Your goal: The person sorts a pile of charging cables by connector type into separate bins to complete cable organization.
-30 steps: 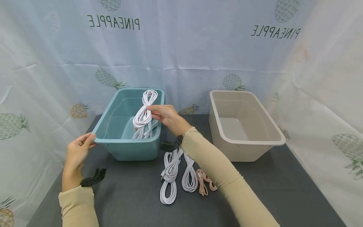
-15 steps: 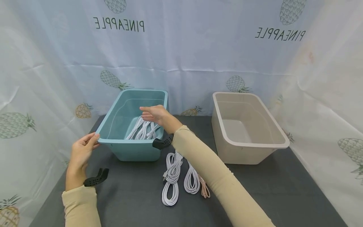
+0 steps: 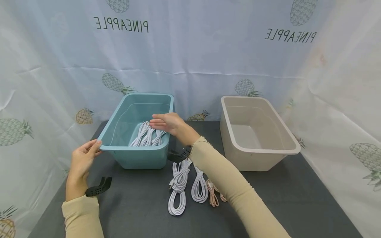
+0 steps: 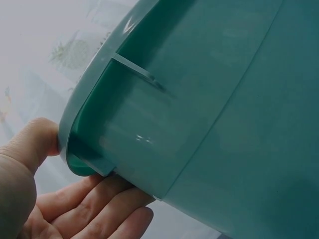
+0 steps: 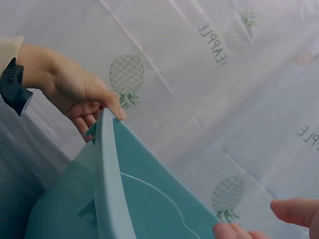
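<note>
My left hand (image 3: 81, 162) grips the near left corner of the teal bin (image 3: 137, 159). In the left wrist view its thumb lies on the rim (image 4: 64, 130), with the fingers curled beneath. Over the bin's right side my right hand (image 3: 175, 127) hovers with straight fingers and holds nothing. Below it, several coiled white cables (image 3: 143, 138) lie on the bin floor, partly hidden by this hand. Only some of its fingertips (image 5: 232, 231) show in the right wrist view.
On the dark table (image 3: 134, 205), white coiled cables (image 3: 179, 180) and pink cables (image 3: 212, 195) lie in front of the bins, partly under the right forearm. A beige bin (image 3: 250, 158) stands to the right. A pineapple-print curtain (image 3: 190, 49) hangs behind.
My right hand has let go of a white cable bundle, which now lies in the teal bin with the others. The fingers have straightened. My left hand keeps its grip on the bin's corner.
</note>
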{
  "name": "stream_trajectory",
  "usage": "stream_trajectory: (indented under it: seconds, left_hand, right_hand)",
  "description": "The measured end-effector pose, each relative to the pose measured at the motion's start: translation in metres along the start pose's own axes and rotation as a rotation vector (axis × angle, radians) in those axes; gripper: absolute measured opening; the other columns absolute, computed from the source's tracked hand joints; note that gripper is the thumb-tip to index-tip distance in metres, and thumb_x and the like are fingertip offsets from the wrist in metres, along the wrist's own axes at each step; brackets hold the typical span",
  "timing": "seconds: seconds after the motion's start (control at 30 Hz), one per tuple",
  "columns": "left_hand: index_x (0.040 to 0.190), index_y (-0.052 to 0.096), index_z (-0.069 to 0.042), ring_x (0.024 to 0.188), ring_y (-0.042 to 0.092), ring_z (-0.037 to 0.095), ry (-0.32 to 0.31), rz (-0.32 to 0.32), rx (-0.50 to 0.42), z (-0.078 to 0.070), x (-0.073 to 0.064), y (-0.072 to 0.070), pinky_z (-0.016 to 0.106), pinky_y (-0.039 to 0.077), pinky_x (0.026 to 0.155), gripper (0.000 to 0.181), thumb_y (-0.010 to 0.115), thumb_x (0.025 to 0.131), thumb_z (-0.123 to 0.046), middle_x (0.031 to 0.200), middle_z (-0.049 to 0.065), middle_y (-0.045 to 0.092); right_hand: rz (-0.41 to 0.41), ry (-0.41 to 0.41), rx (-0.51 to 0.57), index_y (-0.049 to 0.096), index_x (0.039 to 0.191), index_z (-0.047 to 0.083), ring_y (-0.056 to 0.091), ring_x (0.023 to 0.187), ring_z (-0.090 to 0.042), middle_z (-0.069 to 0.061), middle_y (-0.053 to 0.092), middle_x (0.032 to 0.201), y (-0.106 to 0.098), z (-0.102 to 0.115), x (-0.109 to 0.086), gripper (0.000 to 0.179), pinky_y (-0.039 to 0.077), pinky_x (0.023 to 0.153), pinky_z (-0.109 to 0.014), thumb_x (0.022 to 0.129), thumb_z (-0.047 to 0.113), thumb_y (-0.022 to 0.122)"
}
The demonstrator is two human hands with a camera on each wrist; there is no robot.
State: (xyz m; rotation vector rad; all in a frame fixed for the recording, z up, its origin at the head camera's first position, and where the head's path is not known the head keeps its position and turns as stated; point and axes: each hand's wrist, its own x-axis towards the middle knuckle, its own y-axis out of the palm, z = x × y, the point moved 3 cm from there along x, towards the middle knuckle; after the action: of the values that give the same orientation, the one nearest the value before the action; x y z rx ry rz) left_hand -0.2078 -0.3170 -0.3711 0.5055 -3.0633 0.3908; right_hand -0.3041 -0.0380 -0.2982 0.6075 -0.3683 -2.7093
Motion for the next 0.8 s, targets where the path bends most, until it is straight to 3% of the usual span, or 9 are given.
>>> stream_trajectory:
  seconds: [0.23,0.4,0.57,0.67,0.8]
  left_hand:
    - [0.139,0.036,0.017,0.067,0.061,-0.016,0.001,0.001,-0.027,0.001,0.000,0.000,0.001,0.048,0.065,0.067,0.056,0.097,-0.031,0.075,-0.035,0.059]
    - [0.140,0.036,0.016,0.068,0.061,-0.018,-0.007,0.007,0.005,-0.001,-0.001,0.001,-0.001,0.046,0.064,0.069,0.055,0.097,-0.034,0.075,-0.037,0.058]
    - [0.140,0.036,0.017,0.067,0.062,-0.016,-0.013,0.006,-0.043,-0.001,-0.002,0.002,0.000,0.047,0.064,0.069,0.057,0.096,-0.032,0.075,-0.034,0.060]
    - [0.140,0.036,0.016,0.067,0.062,-0.016,-0.013,0.011,-0.042,0.000,-0.001,0.002,-0.001,0.047,0.064,0.069,0.057,0.096,-0.033,0.075,-0.034,0.060]
    - [0.141,0.036,0.014,0.068,0.062,-0.017,-0.025,0.018,-0.014,0.001,0.000,0.002,-0.001,0.045,0.064,0.070,0.056,0.096,-0.035,0.076,-0.035,0.059]
  right_hand:
    - [0.030,-0.024,-0.007,0.055,0.131,-0.002,0.059,0.125,-0.032,-0.024,0.059,0.133,-0.011,0.001,-0.015,0.038,0.050,0.105,-0.036,0.094,0.006,0.060]
    - [0.036,-0.030,-0.039,0.058,0.128,-0.002,0.059,0.125,-0.030,-0.021,0.061,0.132,-0.019,-0.001,-0.027,0.036,0.053,0.102,-0.035,0.093,0.005,0.062]
    - [0.040,-0.038,-0.060,0.059,0.127,-0.001,0.062,0.121,-0.031,-0.022,0.062,0.130,-0.024,-0.004,-0.035,0.035,0.055,0.097,-0.034,0.093,0.007,0.061]
    - [0.041,-0.048,-0.061,0.060,0.125,-0.002,0.072,0.102,-0.024,-0.023,0.062,0.129,-0.027,-0.007,-0.040,0.033,0.059,0.088,-0.030,0.093,0.007,0.062]
    - [0.044,-0.063,-0.053,0.060,0.125,-0.003,0.071,0.077,-0.014,-0.026,0.060,0.129,-0.032,-0.010,-0.045,0.033,0.061,0.076,-0.025,0.093,0.006,0.061]
